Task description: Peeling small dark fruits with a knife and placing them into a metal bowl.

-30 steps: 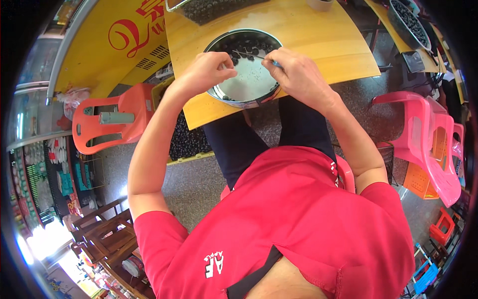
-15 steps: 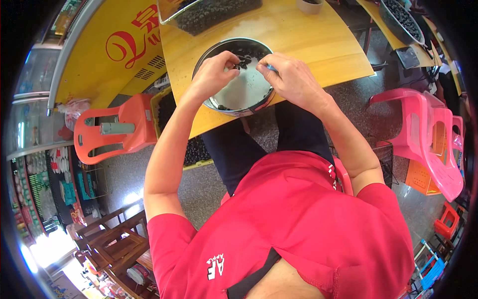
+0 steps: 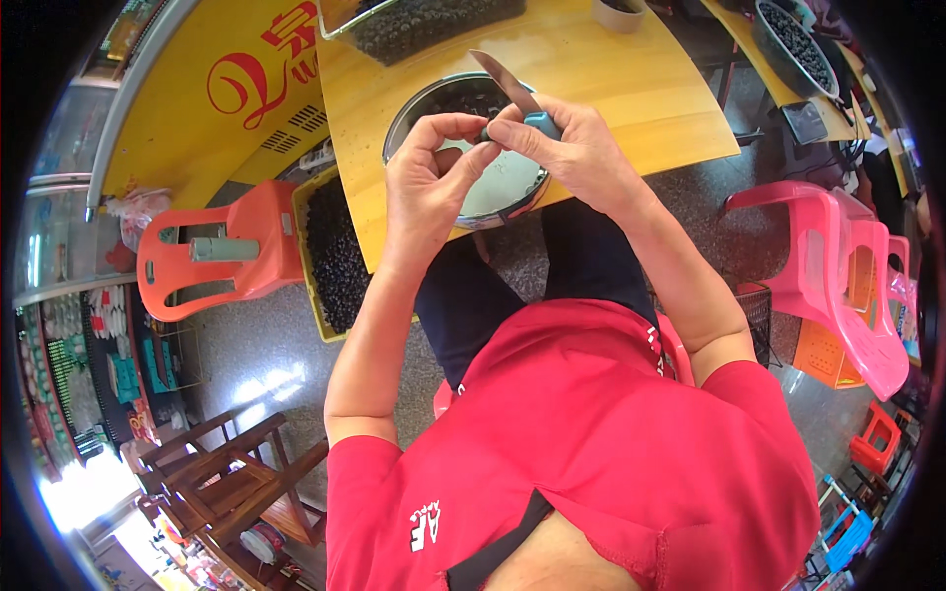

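At the tips of my left fingers (image 3: pixel 459 126) sits a small dark fruit (image 3: pixel 484 135), right beside the right thumb tip; it looks roundish, and I can make out no long axis. The knife (image 3: pixel 512 89) lies across my right fingers, its blue handle by the thumb and its long axis slanting, so that the blade points away from the body and to the left, over the far rim. My left hand (image 3: pixel 426 172) pinches the fruit between thumb and forefinger, leaving a small gap behind the tips; my right hand (image 3: pixel 583 148) is closed around the handle. Whether the right thumb presses the fruit, I cannot tell.

Beneath both sets of fingers stands a round metal bowl (image 3: pixel 498 193), with more dark fruits along its far side, on the yellow bench (image 3: pixel 670 113). Beyond the fingers, I have a clear bin (image 3: pixel 340 27) of dark fruits to the left and a small tub (image 3: pixel 619 17) to the right.
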Available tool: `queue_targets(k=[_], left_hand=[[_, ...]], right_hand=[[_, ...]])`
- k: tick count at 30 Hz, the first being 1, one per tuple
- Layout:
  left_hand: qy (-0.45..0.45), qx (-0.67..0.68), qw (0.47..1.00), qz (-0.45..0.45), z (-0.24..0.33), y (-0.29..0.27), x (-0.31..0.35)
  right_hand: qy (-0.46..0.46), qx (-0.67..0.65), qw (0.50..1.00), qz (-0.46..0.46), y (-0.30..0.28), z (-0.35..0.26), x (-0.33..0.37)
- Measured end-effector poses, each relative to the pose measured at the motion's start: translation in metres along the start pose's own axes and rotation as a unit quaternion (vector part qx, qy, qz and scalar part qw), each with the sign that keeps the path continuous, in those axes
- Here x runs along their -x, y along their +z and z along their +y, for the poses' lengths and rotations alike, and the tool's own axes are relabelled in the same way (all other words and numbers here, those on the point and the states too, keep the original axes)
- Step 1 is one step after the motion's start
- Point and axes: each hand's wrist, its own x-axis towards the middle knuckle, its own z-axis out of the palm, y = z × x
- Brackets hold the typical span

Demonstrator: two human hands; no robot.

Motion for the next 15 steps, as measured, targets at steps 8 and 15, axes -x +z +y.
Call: queue_targets(k=[8, 15], left_hand=[[-0.077, 0.113, 0.99, 0.017, 0.01, 0.001, 0.01], [-0.081, 0.13, 0.988, 0.031, 0.001, 0.006, 0.015]], right_hand=[[0.031, -0.046, 0.998, -0.011, 0.002, -0.014, 0.003], [0.017, -0.012, 1.0, 0.012, 0.006, -0.009, 0.004]])
